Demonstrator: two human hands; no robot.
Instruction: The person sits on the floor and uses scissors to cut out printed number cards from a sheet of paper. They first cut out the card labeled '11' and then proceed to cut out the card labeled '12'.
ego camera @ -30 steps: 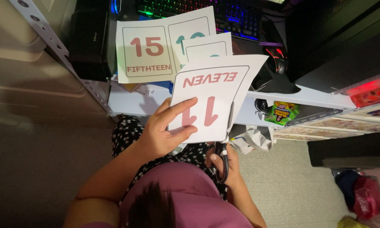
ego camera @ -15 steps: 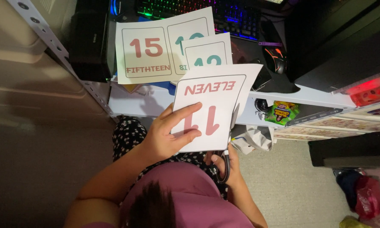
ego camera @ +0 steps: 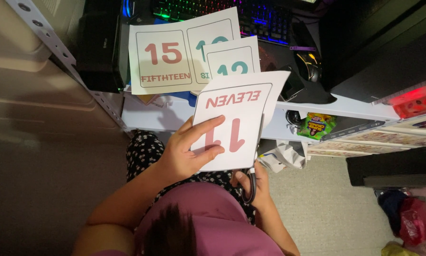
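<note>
At left of centre, the left hand point(ego camera: 187, 154) pinches a white number card point(ego camera: 234, 125), fingers spread on its face, long axis running near to far. Just right and nearer, the right hand point(ego camera: 255, 187) grips black scissors point(ego camera: 252, 182) at the card's near right edge, blades pointing far along it.

The room is dim, with dark corners on the left side. The white paper card point(ego camera: 232, 125) looks bright and sharp. The keyboard point(ego camera: 213, 9) glows in rainbow colours at the top. A red light point(ego camera: 414, 102) shines at the right. Shadows sit under the surface point(ego camera: 151, 116).
</note>
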